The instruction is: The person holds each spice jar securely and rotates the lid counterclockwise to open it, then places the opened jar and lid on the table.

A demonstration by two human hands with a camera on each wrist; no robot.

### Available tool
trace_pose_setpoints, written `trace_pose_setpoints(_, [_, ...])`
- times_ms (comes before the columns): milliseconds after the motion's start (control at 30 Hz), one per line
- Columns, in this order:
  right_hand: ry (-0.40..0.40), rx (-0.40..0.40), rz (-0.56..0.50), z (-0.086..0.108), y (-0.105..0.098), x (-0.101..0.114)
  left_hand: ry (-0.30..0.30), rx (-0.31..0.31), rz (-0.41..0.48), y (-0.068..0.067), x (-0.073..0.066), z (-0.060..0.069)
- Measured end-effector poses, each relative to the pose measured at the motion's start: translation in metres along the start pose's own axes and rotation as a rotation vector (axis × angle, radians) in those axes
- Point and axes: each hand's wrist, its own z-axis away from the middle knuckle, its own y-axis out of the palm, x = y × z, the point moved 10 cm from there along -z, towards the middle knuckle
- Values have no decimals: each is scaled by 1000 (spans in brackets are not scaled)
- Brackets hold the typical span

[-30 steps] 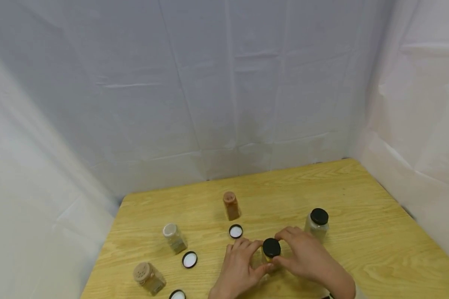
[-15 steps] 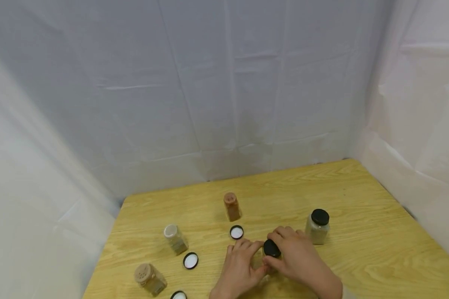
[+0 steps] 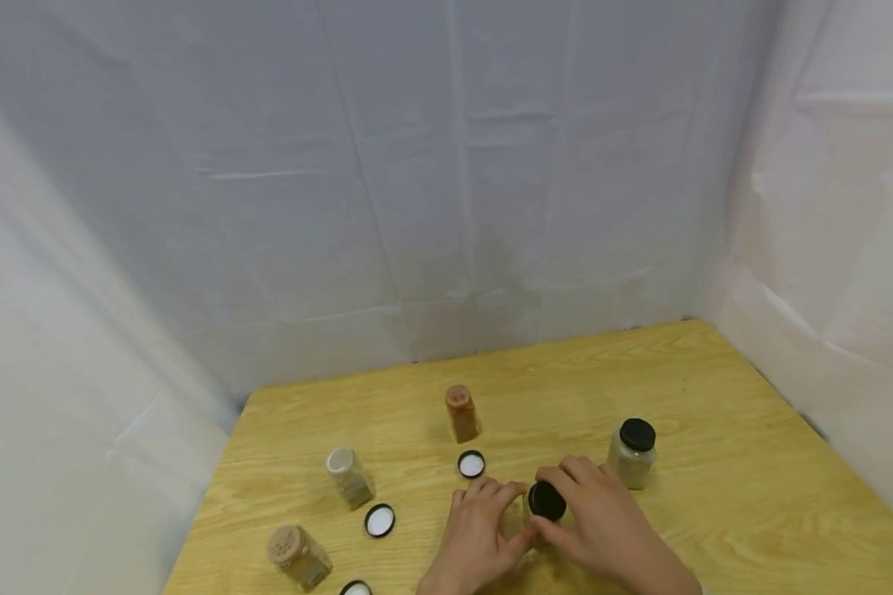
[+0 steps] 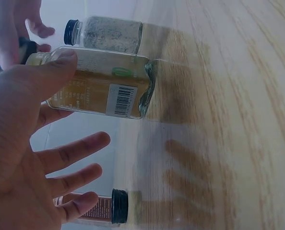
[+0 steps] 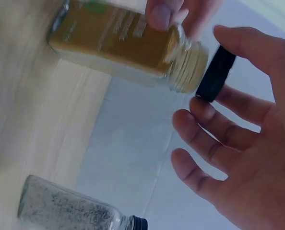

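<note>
My left hand (image 3: 472,529) pinches a square glass spice jar (image 4: 99,86) of yellow-brown powder between thumb and fingers; its other fingers are spread. The jar stands on the wooden table. Between the thumb and fingers of my right hand (image 3: 599,521) is a black screw lid (image 5: 217,74). In the right wrist view the lid sits tilted at the mouth of the jar's threaded neck (image 5: 190,67), with a narrow gap along part of it. From the head view, the hands hide most of this jar.
A capped jar of speckled grey-white contents (image 3: 631,459) stands to the right. Behind is a reddish-brown shaker jar (image 3: 461,415). To the left stand a pale-topped jar (image 3: 350,479) and a tan shaker jar (image 3: 299,558). Upturned black lids (image 3: 379,521) lie near them.
My right hand has turned the black lid and shifted it slightly right and toward me, off the neck. My left hand has stayed at the jar.
</note>
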Motion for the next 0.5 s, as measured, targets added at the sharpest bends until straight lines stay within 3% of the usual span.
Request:
trace_pose_setpoints(233, [65, -99, -64, 17, -14, -5, -15, 10, 4, 1, 1, 1])
trace_pose_setpoints(333, [123, -46, -165, 23, -11, -15, -16, 9, 3, 1, 0, 0])
trace_pose_setpoints(500, [173, 133, -301, 33, 8, -32, -40, 46, 15, 4, 1, 0])
